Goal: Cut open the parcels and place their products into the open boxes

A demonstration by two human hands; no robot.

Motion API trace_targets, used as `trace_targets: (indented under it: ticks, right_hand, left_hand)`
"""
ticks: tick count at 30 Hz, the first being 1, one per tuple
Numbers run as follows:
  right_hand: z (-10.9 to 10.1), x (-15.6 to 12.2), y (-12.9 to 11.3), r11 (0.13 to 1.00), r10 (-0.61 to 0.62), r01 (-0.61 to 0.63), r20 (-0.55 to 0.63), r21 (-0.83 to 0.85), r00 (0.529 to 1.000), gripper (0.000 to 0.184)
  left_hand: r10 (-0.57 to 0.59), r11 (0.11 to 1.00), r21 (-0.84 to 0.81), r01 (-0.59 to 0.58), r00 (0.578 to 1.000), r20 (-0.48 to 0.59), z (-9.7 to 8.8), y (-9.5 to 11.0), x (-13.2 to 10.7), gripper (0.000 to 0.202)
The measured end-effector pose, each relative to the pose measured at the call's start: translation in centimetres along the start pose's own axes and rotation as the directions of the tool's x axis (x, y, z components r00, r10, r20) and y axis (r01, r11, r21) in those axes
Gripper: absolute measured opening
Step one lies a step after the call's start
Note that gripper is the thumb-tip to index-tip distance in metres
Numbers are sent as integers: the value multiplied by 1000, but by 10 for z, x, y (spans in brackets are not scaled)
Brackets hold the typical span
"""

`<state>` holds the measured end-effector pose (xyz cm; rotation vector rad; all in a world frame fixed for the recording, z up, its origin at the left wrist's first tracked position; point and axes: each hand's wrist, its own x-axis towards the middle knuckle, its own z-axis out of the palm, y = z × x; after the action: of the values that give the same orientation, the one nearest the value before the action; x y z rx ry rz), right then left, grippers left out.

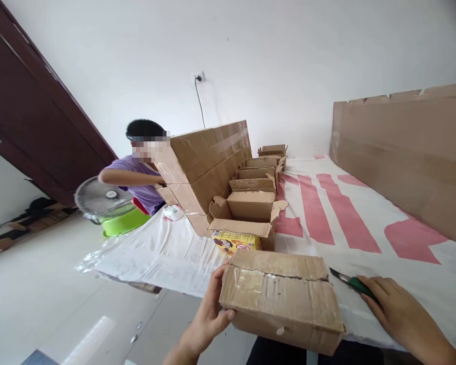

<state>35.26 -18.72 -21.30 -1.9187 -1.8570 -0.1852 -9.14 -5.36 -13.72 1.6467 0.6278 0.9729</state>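
One bare left hand (212, 310) clasps the left end of a brown rectangular cardboard box (289, 304), thumb on the near side, fingers round the end. The box sits at the near edge of the cloth-covered tabletop (186, 263), right between the hands, its long axis running left to right. The left hand is the nearer, already touching; over at the other end, the right hand (395, 306) is wrapped around a green-handled craft knife (355, 284), blade angled left, tip just beside the box's far right corner, though I can't tell whether it touches. And look at this box: scuffed, creased, shiny clear tape across the top, a ragged seam running lengthwise, a small pale spot on the near side. Just beyond, a yellow printed carton (233, 242) lies against an open brown cardboard box (247, 226), with more open boxes (255, 174) lined up behind. Left of that row rises a stack of taped brown cardboard boxes (213, 157), and past it a person in a purple shirt (144, 188) leans in.
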Motion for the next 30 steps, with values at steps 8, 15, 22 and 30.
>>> trace_targets:
  ticks: [8,15,22,30]
  right_hand:
    - [4,-4,-1,1000,11,-11,-91,3,996,47]
    - [5,-5,1,1000,-3,3,-79,-3,997,43]
    - [2,-4,-1,1000,8,-7,-70,7,997,41]
    - [-6,4,-9,1000,28,-29,-67,-7,997,47]
  left_hand:
    - [51,991,123,-44,997,-55,3,0,1,55]
    - [99,995,37,-97,994,-52,18,4,11,28]
    - [152,988,11,-152,987,-54,27,-5,11,23]
    - [167,985,39,-166,984,-53,25,-9,7,21]
